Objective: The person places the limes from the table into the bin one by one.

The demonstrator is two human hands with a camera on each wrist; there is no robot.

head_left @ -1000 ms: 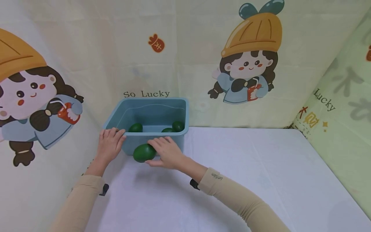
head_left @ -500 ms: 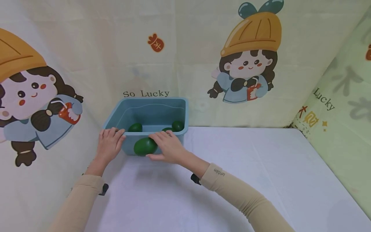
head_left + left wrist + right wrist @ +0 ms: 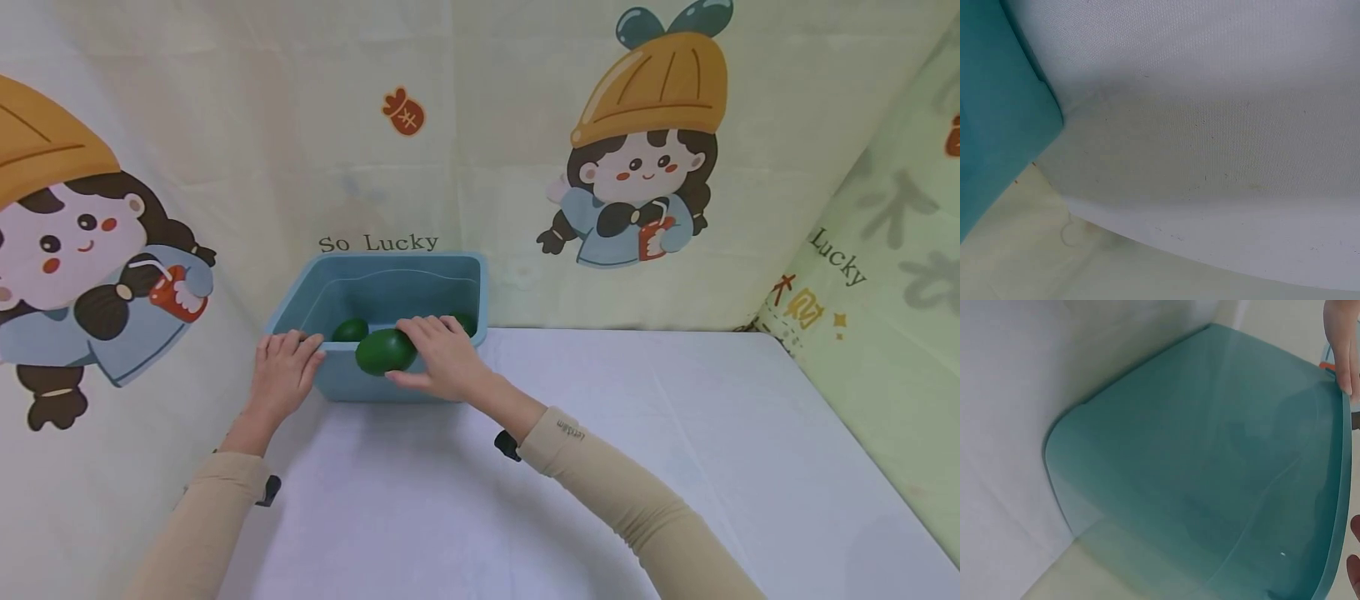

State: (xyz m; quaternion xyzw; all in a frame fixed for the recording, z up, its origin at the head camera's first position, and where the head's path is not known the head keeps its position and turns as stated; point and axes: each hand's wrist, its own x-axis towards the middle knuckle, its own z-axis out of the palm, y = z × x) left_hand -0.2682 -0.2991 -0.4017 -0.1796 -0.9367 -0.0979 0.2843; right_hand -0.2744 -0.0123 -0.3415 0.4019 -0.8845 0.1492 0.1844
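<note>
In the head view, my right hand (image 3: pixel 446 362) grips a smooth, dark green, egg-shaped fruit (image 3: pixel 382 352) that resembles an avocado. It is raised to the front rim of a blue plastic bin (image 3: pixel 397 392), overlapping that rim. My left hand (image 3: pixel 283 375) holds the bin's front left corner, fingers over the rim. Inside the bin lies another green fruit (image 3: pixel 350 330) on the left; one more (image 3: pixel 467 322) shows partly behind my right fingers. The right wrist view is filled by the bin's wall (image 3: pixel 1197 462), with the left hand (image 3: pixel 1342 350) at its rim.
The bin stands on a white-covered table (image 3: pixel 637 467), close against a cream cloth backdrop (image 3: pixel 510 167) with printed cartoon figures. A green-tinted cloth (image 3: pixel 900 333) hangs along the right side. The left wrist view shows the bin's corner (image 3: pixel 1004 119) and table cover.
My right hand has lifted the green fruit from in front of the bin's wall up to its front rim, moving slightly right. My left hand has stayed on the corner.
</note>
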